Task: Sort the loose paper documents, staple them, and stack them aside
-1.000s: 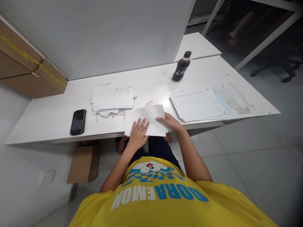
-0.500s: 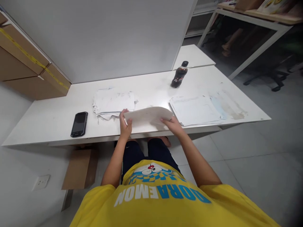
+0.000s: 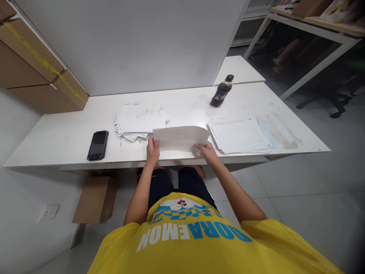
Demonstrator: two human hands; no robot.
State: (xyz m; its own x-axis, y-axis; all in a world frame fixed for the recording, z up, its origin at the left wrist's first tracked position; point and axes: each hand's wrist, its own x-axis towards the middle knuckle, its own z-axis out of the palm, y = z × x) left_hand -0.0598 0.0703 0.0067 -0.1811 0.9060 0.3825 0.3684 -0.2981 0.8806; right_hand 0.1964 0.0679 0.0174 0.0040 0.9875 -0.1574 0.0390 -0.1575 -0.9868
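Between my hands a sheet of paper (image 3: 179,137) is held tilted up above the front edge of the desk. My left hand (image 3: 153,149) pinches its left side, thumb on the near face. My right hand (image 3: 206,152) grips the lower right corner the same way. Whether it is one sheet or more, I cannot tell. Behind and left of the paper lies an uneven stack of papers (image 3: 141,120) with ragged edges. To the right a flatter stack of papers (image 3: 239,135) rests close to my right hand.
A dark bottle of cola (image 3: 221,91) stands at the back of the white desk (image 3: 68,137). Toward the left lies a black phone (image 3: 97,145). Cardboard boxes (image 3: 42,93) fill the left corner, and another box (image 3: 94,199) sits under the desk. A grey panel (image 3: 137,45) rises behind.
The paper has straightened from a curved, more edge-on pose and now shows its face. My left fingers have shifted lower along its left side. The view has turned slightly.
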